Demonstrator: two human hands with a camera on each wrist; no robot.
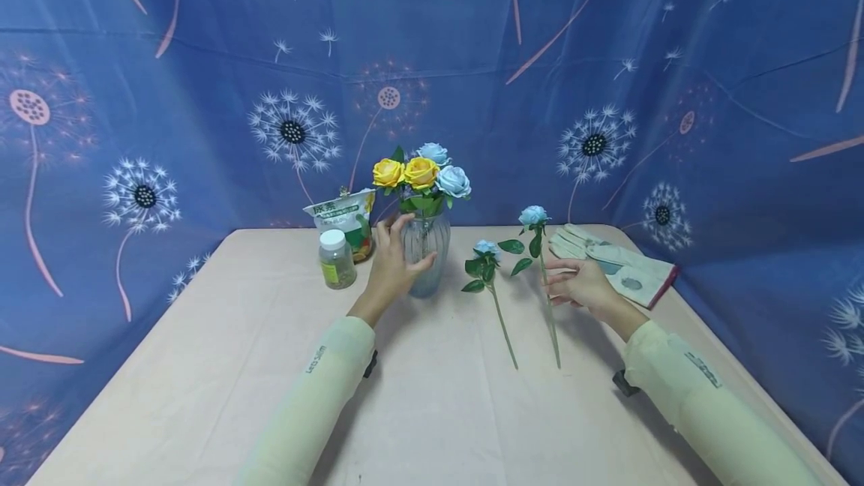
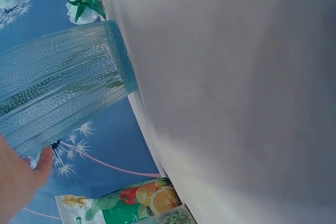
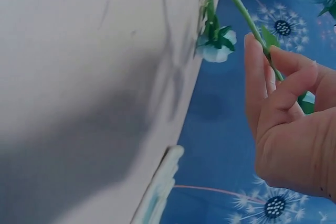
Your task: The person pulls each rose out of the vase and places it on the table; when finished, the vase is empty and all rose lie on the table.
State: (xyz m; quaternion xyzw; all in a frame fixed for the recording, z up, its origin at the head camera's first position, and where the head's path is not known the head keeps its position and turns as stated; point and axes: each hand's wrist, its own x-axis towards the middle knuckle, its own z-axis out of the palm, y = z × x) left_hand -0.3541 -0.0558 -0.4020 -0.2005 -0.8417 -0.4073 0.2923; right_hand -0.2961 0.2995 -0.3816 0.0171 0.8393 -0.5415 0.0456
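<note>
A ribbed clear-blue glass vase (image 1: 432,246) stands upright with yellow roses (image 1: 421,172) and light-blue roses (image 1: 454,181) in it. My left hand (image 1: 394,261) is at the vase's left side, its thumb and fingers spread apart in a curve; in the left wrist view its fingertips (image 2: 44,162) come right at the glass. Between thumb and fingers, my right hand (image 1: 579,285) pinches the green stem of a light-blue rose (image 1: 533,216), seen closely in the right wrist view. The bloom points away from me. Left of it lies another light-blue rose (image 1: 487,249).
Left of the vase stand a white-capped jar (image 1: 337,259) and, behind it, a printed pouch (image 1: 346,216). A pair of pale work gloves (image 1: 624,265) lies at the right back. Blue dandelion-print cloth (image 1: 472,96) hangs around the table (image 1: 432,396).
</note>
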